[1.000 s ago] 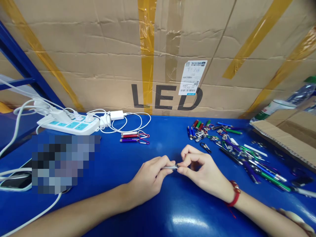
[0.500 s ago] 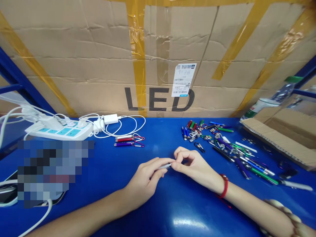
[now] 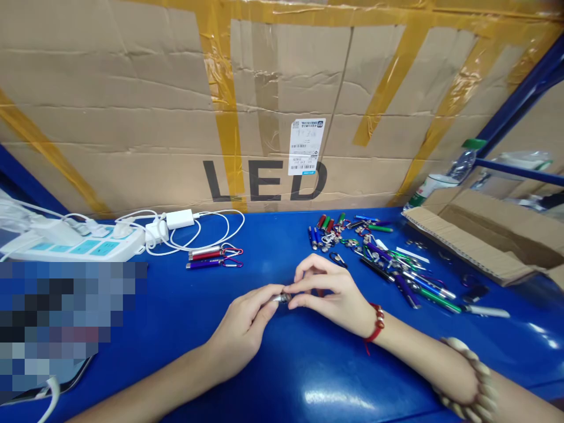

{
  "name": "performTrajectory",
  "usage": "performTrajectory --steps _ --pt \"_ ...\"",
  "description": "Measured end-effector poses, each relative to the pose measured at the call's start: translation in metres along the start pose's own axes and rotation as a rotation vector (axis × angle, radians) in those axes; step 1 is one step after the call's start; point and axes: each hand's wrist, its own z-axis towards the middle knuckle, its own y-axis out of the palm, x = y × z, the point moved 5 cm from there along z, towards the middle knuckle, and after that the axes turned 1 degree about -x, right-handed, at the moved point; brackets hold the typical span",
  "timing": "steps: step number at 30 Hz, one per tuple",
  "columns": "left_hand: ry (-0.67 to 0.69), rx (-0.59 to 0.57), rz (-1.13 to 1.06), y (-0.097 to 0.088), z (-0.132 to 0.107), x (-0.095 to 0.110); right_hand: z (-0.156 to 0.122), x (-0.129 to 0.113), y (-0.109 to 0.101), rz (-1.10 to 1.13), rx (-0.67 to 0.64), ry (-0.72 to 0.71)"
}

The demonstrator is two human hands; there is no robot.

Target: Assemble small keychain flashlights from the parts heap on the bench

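My left hand is closed around a small silver keychain flashlight, with only its end showing past the fingertips. At that end, the thumb and forefinger of my right hand pinch around a dark, tiny part that is too small to make out. Beyond my left hand, a purple flashlight lies beside a red one and a silver one, with carabiner clips at their right ends. To the right of my right hand spreads a pile of coloured flashlights and loose parts.
A cardboard box lid stands at the right, with a bottle behind it. At the left are a white power strip, a charger with cables, and a blurred-out device. A large carton backs the blue table.
The view has shifted, moving everything left in the picture. My right fingers have straightened somewhat at the flashlight's end, where a dark part now shows. Less of the silver tube is visible.
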Motion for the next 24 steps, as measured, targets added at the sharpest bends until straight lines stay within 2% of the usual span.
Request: performTrajectory --steps 5,9,14,18,21,24 --pt "-0.002 -0.068 0.031 0.003 -0.001 0.001 0.0 0.002 0.0 0.045 -0.11 0.008" --pt "-0.035 -0.068 0.014 0.004 -0.003 -0.001 0.002 0.001 -0.001 0.038 -0.133 -0.004" --pt "0.004 -0.087 0.03 0.005 -0.005 -0.001 -0.001 0.004 0.004 0.113 -0.17 0.05" --pt "0.075 -0.086 0.054 0.004 -0.006 0.002 -0.004 0.003 0.008 0.113 -0.159 0.077" --pt "0.135 -0.068 0.058 0.004 -0.008 0.003 -0.002 -0.002 0.008 0.08 -0.1 0.076" --pt "0.173 -0.018 0.108 0.003 -0.008 0.001 0.0 -0.003 0.01 0.08 -0.048 0.149"
